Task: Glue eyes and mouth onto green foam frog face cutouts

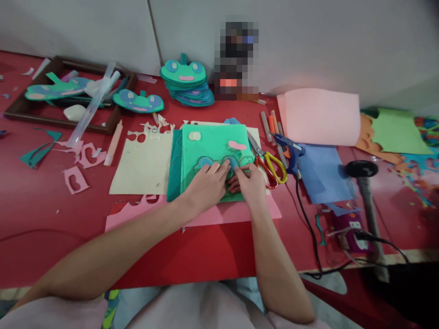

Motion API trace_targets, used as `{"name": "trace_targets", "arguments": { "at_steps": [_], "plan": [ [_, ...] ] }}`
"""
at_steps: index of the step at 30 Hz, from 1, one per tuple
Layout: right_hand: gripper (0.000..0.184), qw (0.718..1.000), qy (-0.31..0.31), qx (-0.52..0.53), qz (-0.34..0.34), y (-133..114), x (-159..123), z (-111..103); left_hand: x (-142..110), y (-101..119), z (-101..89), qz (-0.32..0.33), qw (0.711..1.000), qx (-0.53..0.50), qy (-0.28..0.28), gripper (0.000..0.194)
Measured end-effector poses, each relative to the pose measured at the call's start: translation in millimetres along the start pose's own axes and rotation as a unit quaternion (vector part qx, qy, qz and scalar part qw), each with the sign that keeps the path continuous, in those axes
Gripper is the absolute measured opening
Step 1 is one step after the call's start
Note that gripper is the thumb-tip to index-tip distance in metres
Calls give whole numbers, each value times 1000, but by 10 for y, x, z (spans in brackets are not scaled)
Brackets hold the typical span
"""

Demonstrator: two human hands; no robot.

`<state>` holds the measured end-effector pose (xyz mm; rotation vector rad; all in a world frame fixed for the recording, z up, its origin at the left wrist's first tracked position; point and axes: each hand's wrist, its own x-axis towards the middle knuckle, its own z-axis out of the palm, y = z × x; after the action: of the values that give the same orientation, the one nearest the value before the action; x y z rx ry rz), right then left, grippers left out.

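Observation:
A frog-face cutout [206, 161] in green and blue sheet material lies on the bright green sheet [214, 141], mostly covered by my hands. My left hand [210, 183] rests over it, fingers stretched out and tips on the blue eye patch. From the right, my right hand [253, 183] pinches at the cutout's edge beside that patch, its other fingers curled under. On the same sheet, a pink mouth piece [237, 145] and small cream discs [194, 135] lie above my fingers. Scissors [269, 167] with red and yellow handles sit just right of my right hand.
A blue glue gun [290, 151] lies to the right, its cord trailing down. Finished frog faces [187, 77] are stacked at the back. A brown frame [20, 107] holds more pieces. Pink [322, 116] and blue sheets [322, 171] lie right; pink scraps [76, 179] lie left.

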<state>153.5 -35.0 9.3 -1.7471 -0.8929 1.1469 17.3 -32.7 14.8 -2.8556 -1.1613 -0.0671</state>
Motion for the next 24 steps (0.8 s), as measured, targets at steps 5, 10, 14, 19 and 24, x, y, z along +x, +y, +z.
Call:
{"name": "trace_targets", "arguments": {
  "at_steps": [5,10,14,19,24],
  "plan": [
    [19,999,35,-9,-35,-7,1,-23,11,-31,17,-3,998,-50,31,47],
    [23,999,18,-25,-37,7,26,-31,45,-196,127,-14,979,-190,76,40],
    [23,999,9,-22,-48,21,32,-28,56,-285,162,-28,944,-306,119,38],
    [22,998,4,-10,-58,32,28,-26,34,-347,160,-165,871,-392,245,32],
    [25,998,16,28,-53,37,37,-23,20,-457,177,-277,847,-338,302,23]
  ]
}}
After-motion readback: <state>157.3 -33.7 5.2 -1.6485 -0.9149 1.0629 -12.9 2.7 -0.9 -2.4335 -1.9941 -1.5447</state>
